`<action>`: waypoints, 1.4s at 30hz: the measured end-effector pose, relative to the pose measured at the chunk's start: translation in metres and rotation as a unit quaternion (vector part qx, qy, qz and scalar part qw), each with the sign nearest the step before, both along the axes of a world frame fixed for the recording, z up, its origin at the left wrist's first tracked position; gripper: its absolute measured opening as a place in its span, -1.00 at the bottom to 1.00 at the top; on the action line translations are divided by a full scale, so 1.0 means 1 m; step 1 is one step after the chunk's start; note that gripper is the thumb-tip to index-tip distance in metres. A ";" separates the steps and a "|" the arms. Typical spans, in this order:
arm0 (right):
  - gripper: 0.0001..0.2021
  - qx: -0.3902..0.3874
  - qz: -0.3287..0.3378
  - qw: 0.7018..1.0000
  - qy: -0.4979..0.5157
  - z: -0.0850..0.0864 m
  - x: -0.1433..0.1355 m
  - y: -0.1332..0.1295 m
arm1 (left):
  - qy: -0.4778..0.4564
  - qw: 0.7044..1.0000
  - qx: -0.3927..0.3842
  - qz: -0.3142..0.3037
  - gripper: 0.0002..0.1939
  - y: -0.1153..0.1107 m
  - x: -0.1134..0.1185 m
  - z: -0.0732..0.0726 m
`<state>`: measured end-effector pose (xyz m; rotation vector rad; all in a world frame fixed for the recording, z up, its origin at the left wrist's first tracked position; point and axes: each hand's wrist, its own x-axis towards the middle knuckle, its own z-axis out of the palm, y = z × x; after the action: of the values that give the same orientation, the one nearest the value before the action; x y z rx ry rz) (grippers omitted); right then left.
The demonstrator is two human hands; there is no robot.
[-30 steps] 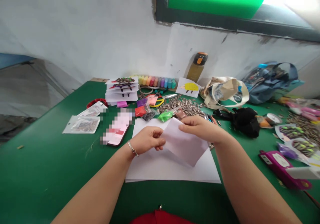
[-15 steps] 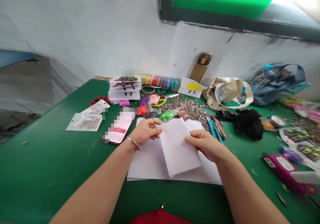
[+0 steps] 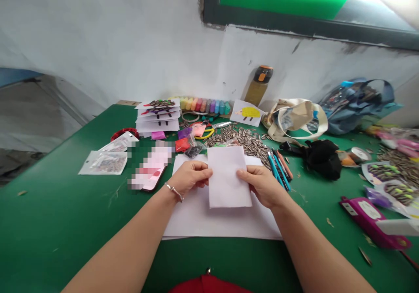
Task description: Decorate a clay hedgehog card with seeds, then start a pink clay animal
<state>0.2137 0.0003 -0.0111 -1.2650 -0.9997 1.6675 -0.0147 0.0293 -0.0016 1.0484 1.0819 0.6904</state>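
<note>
Between my hands is a small blank white sheet of paper (image 3: 228, 179), held upright and nearly straight. My left hand (image 3: 194, 177) pinches its left edge between thumb and fingers. On the right edge, my right hand (image 3: 260, 183) grips with the thumb in front and the fingers behind, partly hidden. Below it, larger white sheets (image 3: 190, 221) lie on the green table. Just beyond the sheet is a heap of striped sunflower seeds (image 3: 244, 136). Pens and a blue cutter-like tool (image 3: 277, 170) lie beside my right hand.
A phone (image 3: 152, 168) and seed packets (image 3: 104, 163) lie left. Behind are stacked seed-decorated cards (image 3: 158, 120), scissors (image 3: 214, 128), coloured clay packs (image 3: 196, 105), a hedgehog drawing (image 3: 246, 112) and a bottle (image 3: 258, 85). Bags (image 3: 296, 120), a black pouch (image 3: 324, 159) and a magenta device (image 3: 373, 223) occupy the right.
The small sheet has turned from a tilt to nearly straight and risen slightly, now covering the green packet behind it. Both hands keep hold of it. The view has shifted slightly.
</note>
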 end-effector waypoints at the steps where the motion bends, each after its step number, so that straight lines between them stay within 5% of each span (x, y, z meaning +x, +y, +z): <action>1: -0.69 -0.001 -0.002 1.000 -0.002 0.000 0.000 0.000 | 0.000 1.000 0.006 -0.002 -0.69 0.000 0.000 -0.001; 15: -0.69 -0.011 0.009 1.000 -0.010 0.001 -0.005 -0.001 | 0.030 0.998 0.052 0.027 -0.73 0.000 0.000 -0.001; 26: -0.69 -0.004 -0.012 0.998 0.056 0.009 -0.002 0.001 | 0.054 0.993 0.078 -0.067 -0.70 -0.003 -0.001 0.011; 42: -0.66 0.017 -0.083 0.996 0.007 0.005 0.003 0.008 | 0.078 0.988 0.092 -0.095 -0.71 0.000 -0.002 0.009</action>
<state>0.2172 0.0079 -0.0060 -1.2754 -0.8860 1.5240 -0.0166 0.0289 0.0069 1.3634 1.0489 0.5689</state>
